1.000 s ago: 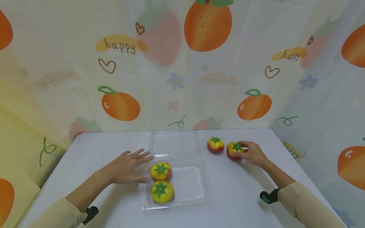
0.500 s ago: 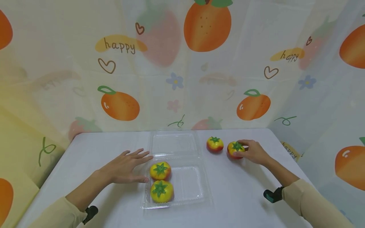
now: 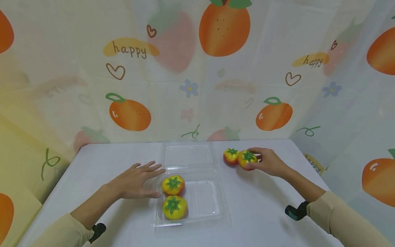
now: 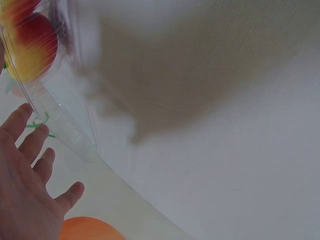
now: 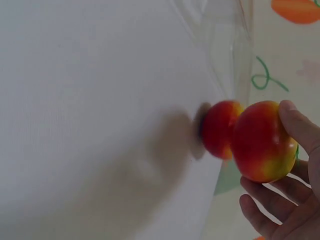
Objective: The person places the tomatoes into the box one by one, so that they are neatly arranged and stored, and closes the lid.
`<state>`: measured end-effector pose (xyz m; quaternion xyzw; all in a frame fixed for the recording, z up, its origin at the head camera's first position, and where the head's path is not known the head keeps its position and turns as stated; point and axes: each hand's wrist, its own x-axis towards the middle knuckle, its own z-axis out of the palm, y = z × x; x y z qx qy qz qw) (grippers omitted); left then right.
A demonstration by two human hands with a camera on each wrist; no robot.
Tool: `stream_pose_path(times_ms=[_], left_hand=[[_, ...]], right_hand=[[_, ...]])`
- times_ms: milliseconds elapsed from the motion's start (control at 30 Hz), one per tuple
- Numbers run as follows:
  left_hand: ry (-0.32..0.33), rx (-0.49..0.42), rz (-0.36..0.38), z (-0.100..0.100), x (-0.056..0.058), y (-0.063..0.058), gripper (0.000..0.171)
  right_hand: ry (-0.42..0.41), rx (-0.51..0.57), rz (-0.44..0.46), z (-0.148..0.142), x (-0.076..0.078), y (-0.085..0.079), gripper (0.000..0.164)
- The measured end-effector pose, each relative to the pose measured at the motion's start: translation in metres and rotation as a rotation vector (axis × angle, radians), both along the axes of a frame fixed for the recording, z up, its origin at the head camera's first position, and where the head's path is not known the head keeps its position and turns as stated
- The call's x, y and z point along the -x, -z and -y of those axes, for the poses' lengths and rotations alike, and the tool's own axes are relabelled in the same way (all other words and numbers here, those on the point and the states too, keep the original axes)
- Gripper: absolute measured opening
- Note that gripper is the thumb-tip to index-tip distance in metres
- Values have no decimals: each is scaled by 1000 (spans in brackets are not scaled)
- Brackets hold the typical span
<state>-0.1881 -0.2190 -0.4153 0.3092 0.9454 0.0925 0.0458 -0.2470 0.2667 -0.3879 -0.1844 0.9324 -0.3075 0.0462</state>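
Observation:
My right hand (image 3: 269,162) pinches a toy tomato (image 3: 246,160), yellow and red with a green star-shaped calyx, between thumb and fingers. The right wrist view shows this tomato lifted off the table, its red side (image 5: 257,142) overlapping a second tomato (image 3: 230,157) that sits on the cloth. Over the left edge of a clear plastic clamshell box (image 3: 205,197), my left hand (image 3: 135,182) is spread with straight fingers and holds nothing. Along the left side of that box lie two more tomatoes, one farther back (image 3: 173,185) and one nearer (image 3: 174,208).
The box's lid (image 3: 189,156) lies opened flat toward the back of the white-covered table (image 3: 256,212). Behind the table hangs a fruit-printed curtain (image 3: 185,103), which also runs along both sides.
My right hand has lifted its tomato and moved it left, so it now overlaps the other loose tomato in the head view. The left hand has stayed in place.

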Motion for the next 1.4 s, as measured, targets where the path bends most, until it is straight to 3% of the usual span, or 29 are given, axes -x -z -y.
stream_pose_path(times_ms=[400, 1033, 1400], left_hand=[[12, 2, -10, 1, 1, 1, 82], [-4, 2, 15, 1, 1, 0, 83], [-3, -3, 18, -1, -1, -3, 82]], right_hand=[[-177, 58, 2, 44, -15, -3, 65], [-388, 67, 29, 86, -18, -10, 62], [-450, -32, 59, 102, -19, -8, 61]])
